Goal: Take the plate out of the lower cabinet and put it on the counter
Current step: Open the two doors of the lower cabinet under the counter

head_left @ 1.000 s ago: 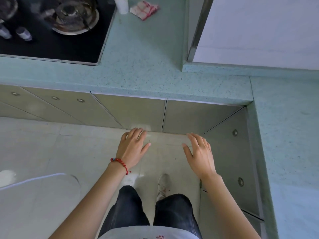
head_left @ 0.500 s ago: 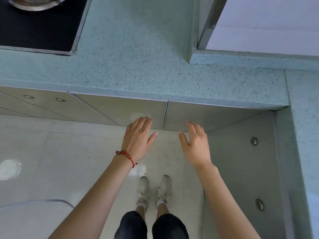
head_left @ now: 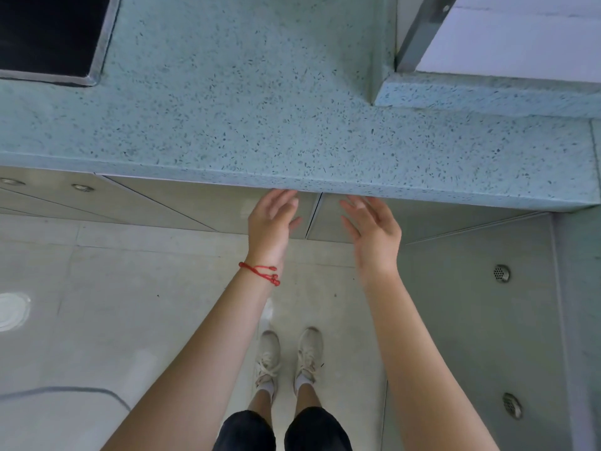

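No plate is in view. Two grey lower cabinet doors, the left door [head_left: 227,203] and the right door [head_left: 422,222], stand closed under the speckled teal counter [head_left: 260,109], meeting at a seam between my hands. My left hand [head_left: 270,226], with a red string on its wrist, is open just left of the seam, fingertips at the counter's underside edge. My right hand [head_left: 374,232] is open just right of the seam, fingers spread, close to the top of the right door. Whether either hand touches a door is unclear.
A black cooktop [head_left: 48,34] is set into the counter at the far left. A raised teal ledge [head_left: 487,92] and a white panel sit at the back right. Another cabinet face with round vents [head_left: 500,273] runs down the right. My feet in white shoes [head_left: 289,356] stand on the pale floor.
The camera has moved closer to the counter and tilted down. Both hands have risen from mid-door height to the top edge of the doors, under the counter lip.
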Tool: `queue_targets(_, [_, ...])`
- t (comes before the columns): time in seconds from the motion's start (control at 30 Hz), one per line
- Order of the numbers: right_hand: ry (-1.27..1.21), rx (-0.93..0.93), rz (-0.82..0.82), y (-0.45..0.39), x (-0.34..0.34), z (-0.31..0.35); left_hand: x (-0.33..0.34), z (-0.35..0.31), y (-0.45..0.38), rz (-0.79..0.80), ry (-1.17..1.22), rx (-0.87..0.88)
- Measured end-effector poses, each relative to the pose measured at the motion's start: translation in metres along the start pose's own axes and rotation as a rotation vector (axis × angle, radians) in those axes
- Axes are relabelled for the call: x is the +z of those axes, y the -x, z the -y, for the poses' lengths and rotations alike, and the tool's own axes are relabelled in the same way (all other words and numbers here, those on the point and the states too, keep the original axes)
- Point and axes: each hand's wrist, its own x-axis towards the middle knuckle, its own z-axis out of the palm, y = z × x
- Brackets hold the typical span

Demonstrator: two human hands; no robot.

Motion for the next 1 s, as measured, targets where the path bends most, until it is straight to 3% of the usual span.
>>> queue_targets(0.17, [-0.277,0.091,0.046,-0.005,0.008,0.006,0.000,-0.006,-0.008,0.119,0.295,-0.123])
queue_targets(0.43, [-0.371,0.112,0.085,0.002,0.004,-0.002,-0.006,-0.001,0.003,0.126,0.381,-0.153])
queue_targets(0.53, [-0.382,0.128,0.032,0.014,0.001,-0.005,-0.011,0.004,0.011,0.095,0.382,-0.164])
queue_targets(1.0, [0.030,0.103,-0.241,0.064,-0.031,-0.031,-0.033,0.026,0.061,-0.150,0.092,-0.080])
